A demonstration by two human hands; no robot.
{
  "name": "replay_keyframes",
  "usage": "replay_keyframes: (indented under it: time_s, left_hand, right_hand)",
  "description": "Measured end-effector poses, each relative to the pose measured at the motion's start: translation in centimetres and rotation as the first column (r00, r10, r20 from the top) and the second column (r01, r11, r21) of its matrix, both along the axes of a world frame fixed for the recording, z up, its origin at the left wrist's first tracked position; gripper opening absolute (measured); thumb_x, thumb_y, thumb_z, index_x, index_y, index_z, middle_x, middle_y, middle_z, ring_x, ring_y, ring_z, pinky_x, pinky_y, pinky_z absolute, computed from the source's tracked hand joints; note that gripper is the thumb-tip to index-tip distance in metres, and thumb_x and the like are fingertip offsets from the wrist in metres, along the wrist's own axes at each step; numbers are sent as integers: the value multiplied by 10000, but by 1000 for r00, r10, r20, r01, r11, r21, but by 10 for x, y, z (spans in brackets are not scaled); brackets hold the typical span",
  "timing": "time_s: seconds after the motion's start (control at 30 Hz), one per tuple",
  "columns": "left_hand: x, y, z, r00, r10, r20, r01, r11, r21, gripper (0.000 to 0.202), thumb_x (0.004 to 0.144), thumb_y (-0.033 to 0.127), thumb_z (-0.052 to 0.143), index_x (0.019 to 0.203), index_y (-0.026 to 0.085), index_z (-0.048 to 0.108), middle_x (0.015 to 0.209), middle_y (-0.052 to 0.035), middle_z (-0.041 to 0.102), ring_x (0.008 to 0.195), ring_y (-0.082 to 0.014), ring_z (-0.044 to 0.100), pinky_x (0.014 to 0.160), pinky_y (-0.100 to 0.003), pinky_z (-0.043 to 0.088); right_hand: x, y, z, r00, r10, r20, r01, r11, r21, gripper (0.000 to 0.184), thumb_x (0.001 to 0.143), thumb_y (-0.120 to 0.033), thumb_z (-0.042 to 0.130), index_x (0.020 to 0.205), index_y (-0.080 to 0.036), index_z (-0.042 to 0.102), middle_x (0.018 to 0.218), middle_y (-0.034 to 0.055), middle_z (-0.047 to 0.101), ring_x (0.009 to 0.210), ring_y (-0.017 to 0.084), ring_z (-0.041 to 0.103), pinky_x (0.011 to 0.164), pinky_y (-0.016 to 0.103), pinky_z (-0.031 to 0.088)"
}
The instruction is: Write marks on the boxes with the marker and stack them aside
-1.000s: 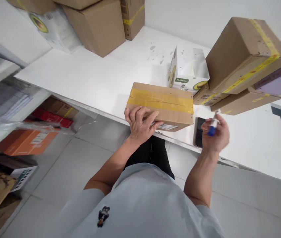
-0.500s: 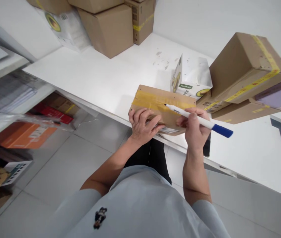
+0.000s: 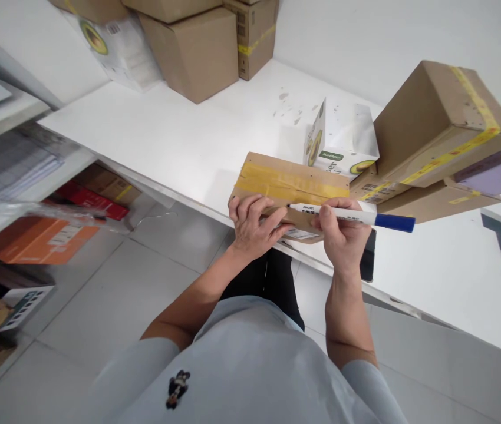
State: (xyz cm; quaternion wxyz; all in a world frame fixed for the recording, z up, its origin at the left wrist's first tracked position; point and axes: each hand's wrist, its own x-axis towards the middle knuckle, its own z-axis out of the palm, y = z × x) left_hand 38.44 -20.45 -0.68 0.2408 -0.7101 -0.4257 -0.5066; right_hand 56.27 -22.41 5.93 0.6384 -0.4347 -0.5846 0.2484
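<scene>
A brown cardboard box [image 3: 244, 185] with wide yellow tape [image 3: 295, 178] across its upper face sits at the front edge of the white table. My left hand [image 3: 250, 227] grips its near left side, fingers curled over the cardboard. In my right hand [image 3: 343, 235] is a white marker [image 3: 310, 208] with a blue end, held almost level. Its dark tip points left, just below the tape and close to the left fingertips; whether it touches the cardboard I cannot tell. A white label [image 3: 301, 234] shows partly on the box's near side.
Behind the box stands a white avocado-print carton [image 3: 350, 132]. Brown taped boxes [image 3: 436, 118] are stacked at the right, and more boxes [image 3: 193, 53] stand at the back left. A dark phone-like slab [image 3: 368, 259] lies beside my right wrist. Shelves [image 3: 12, 121] line the left.
The marker's tip has moved down and slightly left, off the tape toward the box's near edge. The marker now lies flatter, and my right hand has shifted slightly left. My left hand stays put.
</scene>
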Motion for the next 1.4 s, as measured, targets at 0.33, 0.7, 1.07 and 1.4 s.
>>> replay_keyframes:
  time_s: [0.33, 0.7, 1.07, 1.4]
  left_hand:
    - [1, 0, 4, 997, 50, -54, -48, 998, 50, 339, 829, 627, 702, 988, 329, 733, 1034, -57, 666, 1105, -258, 565, 1133, -467, 216]
    - [3, 1, 4, 1000, 14, -15, -13, 999, 51, 329, 846, 576, 710, 1041, 311, 719, 1064, -71, 651, 1132, -259, 551, 1151, -467, 198]
    - [8, 10, -1, 997, 68, -22, -67, 998, 13, 334, 843, 586, 707, 1049, 326, 737, 1072, -80, 661, 1129, -280, 564, 1129, -496, 232]
    - [4, 7, -1, 999, 33, -24, -34, 999, -14, 318, 875, 552, 684, 1096, 328, 730, 1108, -80, 661, 1152, -274, 567, 1160, -503, 193]
  right_hand:
    - [3, 1, -2, 997, 56, -44, -55, 998, 21, 207, 883, -414, 704, 853, -219, 640, 609, -60, 656, 507, 98, 607, 503, 225, 487]
    - [26, 3, -18, 875, -349, -336, 414, 899, 145, 280, 922, -501, 610, 1052, -258, 559, 776, -56, 640, 525, 90, 591, 527, 240, 492]
    - [83, 14, -100, 326, 58, 944, 512, 829, -227, 410, 939, -132, 391, 1240, -147, 669, 1330, 199, 625, 1290, 377, 459, 985, 529, 463]
    - [90, -13, -110, 419, -192, 888, 769, 595, -234, 738, 925, -470, 530, 1582, -203, 323, 1540, 246, 416, 1318, 448, 425, 1001, 645, 429]
